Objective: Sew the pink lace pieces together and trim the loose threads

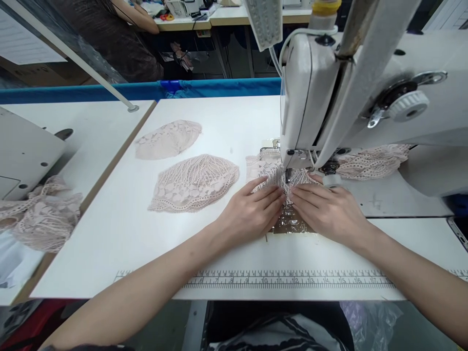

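Observation:
A pale pink lace piece (268, 171) lies under the needle of a white sewing machine (329, 102). My left hand (252, 210) rests flat on the lace left of the needle, fingers stretched out and together. My right hand (329, 210) lies flat on it from the right, fingertips nearly meeting the left ones just in front of the presser foot (288, 176). Neither hand grips anything. More lace trails out behind the machine arm (373, 161).
Two separate lace pieces (195, 183) (168, 139) lie on the white table (120, 229) to the left. A lace heap (40, 214) sits on the neighbouring table. A printed ruler (278, 280) runs along the front edge. Another person (120, 34) sits at the back.

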{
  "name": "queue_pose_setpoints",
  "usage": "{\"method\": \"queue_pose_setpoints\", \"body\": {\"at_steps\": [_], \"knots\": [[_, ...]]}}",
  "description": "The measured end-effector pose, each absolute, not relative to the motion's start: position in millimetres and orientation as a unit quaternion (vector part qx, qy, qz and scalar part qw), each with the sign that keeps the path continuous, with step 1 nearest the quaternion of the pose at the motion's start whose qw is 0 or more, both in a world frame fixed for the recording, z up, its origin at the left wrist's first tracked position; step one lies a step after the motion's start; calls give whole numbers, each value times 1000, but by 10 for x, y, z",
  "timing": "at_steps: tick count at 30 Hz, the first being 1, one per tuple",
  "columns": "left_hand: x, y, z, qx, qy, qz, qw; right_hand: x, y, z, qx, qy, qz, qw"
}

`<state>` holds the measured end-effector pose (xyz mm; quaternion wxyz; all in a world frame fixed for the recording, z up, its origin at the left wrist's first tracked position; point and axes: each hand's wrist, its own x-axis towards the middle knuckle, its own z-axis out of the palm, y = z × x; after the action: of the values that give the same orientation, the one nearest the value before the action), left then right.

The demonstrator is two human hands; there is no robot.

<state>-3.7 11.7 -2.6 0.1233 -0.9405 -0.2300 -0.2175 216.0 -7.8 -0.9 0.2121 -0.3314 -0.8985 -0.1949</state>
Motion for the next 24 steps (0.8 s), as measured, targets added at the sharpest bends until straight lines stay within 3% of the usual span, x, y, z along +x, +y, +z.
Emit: {"method": "queue_pose_setpoints", "body": {"at_steps": [24], "knots": [[-25,112,-54,-923,-300,-214,114,2116,-99,4,-407,-876,-164,198]]}}
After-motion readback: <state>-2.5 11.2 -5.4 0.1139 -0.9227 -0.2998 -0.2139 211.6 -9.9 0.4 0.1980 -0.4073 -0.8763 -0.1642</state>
